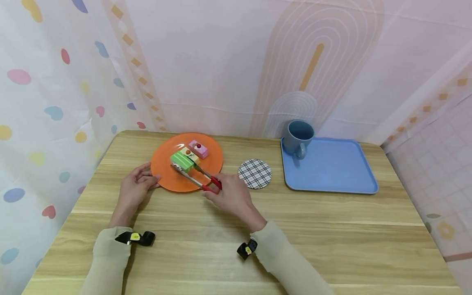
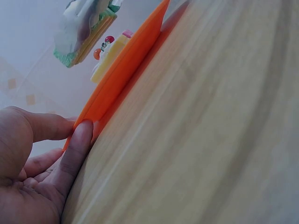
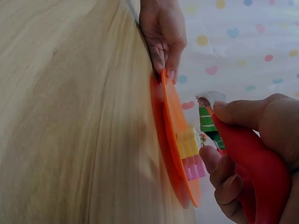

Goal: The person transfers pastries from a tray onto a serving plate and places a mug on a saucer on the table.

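My left hand [image 1: 134,189] pinches the left rim of an orange plate [image 1: 162,164] between thumb and fingers, as the left wrist view shows. With my right hand [image 1: 234,196] I grip red-handled tongs [image 3: 257,168]. Between the tips of the tongs is a green striped toy cake slice [image 1: 182,161]. In the left wrist view the green slice [image 2: 84,32] hangs apart from the plate, above it. A yellow cake slice [image 1: 189,155] with an orange-red ball on top sits on the plate, partly behind the green one. Beside it lies a pink cake slice [image 1: 199,149] with a red berry.
A round checked coaster [image 1: 255,173] lies right of the plate. Farther right is a blue tray [image 1: 332,168], with a grey-blue mug [image 1: 296,139] standing at its back left corner. Patterned cloth [image 1: 206,61] hangs behind the wooden table [image 1: 191,254].
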A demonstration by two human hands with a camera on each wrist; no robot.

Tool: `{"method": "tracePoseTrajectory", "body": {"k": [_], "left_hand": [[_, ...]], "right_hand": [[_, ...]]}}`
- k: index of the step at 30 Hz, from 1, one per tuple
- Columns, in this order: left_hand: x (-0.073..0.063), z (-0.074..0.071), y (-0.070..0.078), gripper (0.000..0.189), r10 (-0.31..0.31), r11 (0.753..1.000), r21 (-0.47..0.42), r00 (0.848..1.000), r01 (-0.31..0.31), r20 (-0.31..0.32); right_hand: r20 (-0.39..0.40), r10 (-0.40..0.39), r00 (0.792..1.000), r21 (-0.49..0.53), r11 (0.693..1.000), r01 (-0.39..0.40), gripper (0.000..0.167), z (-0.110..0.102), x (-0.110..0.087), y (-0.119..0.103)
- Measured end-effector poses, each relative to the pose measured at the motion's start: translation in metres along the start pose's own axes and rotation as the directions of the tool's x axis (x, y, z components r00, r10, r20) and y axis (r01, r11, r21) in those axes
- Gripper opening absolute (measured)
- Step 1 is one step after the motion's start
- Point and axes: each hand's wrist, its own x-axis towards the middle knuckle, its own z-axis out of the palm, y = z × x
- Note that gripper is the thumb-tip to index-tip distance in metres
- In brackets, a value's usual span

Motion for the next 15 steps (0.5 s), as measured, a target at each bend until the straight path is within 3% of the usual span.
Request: {"method": "tracePoseTrajectory", "body": {"k": [15], "left_hand": [[0.001,0.001,0.0,0.071,0.0,1.0,0.012,1.0,0.0,-0.008]], "right_hand": [[0.022,0.012,1.0,-0.047,0.999,-0.011,0.038,0.015,0.007,-0.003]]}}
